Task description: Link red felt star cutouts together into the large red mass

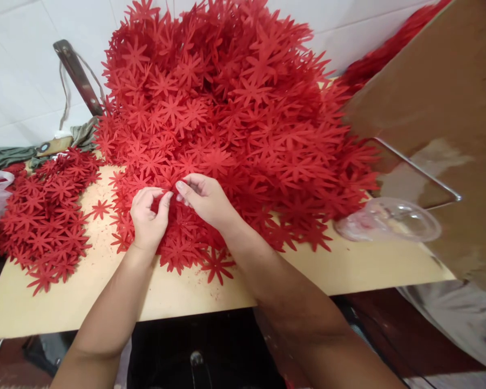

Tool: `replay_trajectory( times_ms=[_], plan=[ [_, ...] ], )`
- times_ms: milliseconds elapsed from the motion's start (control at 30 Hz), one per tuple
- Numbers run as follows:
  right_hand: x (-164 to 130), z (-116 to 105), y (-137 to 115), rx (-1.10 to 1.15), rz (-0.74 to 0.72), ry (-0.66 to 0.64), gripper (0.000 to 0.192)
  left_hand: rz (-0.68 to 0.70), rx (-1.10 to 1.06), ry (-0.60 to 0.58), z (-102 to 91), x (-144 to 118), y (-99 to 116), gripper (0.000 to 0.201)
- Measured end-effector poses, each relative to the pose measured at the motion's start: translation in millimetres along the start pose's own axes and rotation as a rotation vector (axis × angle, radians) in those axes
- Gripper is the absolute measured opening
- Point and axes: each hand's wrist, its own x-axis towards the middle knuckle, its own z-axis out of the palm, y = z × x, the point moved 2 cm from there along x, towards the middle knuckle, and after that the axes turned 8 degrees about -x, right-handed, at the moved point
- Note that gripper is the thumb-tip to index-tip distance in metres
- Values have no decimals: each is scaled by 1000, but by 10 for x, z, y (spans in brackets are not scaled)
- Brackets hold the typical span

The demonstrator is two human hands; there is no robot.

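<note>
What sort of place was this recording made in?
Probably a small craft or piecework workshop. A huge heap of red flower cutouts covers a plain wooden table against a tiled wall, with a smaller sorted pile alongside. Both the left hand and right hand pinch pieces at the heap's edge.

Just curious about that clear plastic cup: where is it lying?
The clear plastic cup lies on its side at the table's right end, beside the big pile of red flower cutouts, under the cardboard box.
</note>
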Motion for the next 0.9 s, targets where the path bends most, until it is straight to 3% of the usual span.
replay_trajectory(
  times_ms=[100, 233, 433, 567, 667, 767, 900],
  plan=[
    [12, -2, -33, 116, 15, -69, 49, -155, -159, 78, -8, 10, -31, 14],
    [-3, 1, -65, 154, -16, -58, 48, -371, -385, 164, 2, 19, -42, 17],
    [-25, 32, -72, 152, -57, -62, 47, -490, -564, 235, 58, 22, 42, 24],
    [-58, -35, -110, 203, -129, -75, 40, -590, -687, 400, -99, 112, -120, 29],
    [-37, -155, -92, 239, -171, 5, 37, -616, -727, 521, -273, 208, -260, 33],
    [40, -250, 22, 130, -187, 121, 30, -550, -714, 438, -258, 227, -245, 33],
    [97, -311, 144, -251, -288, 369, 22, -532, -615, 296, -28, 103, -122, 29]
  ],
)
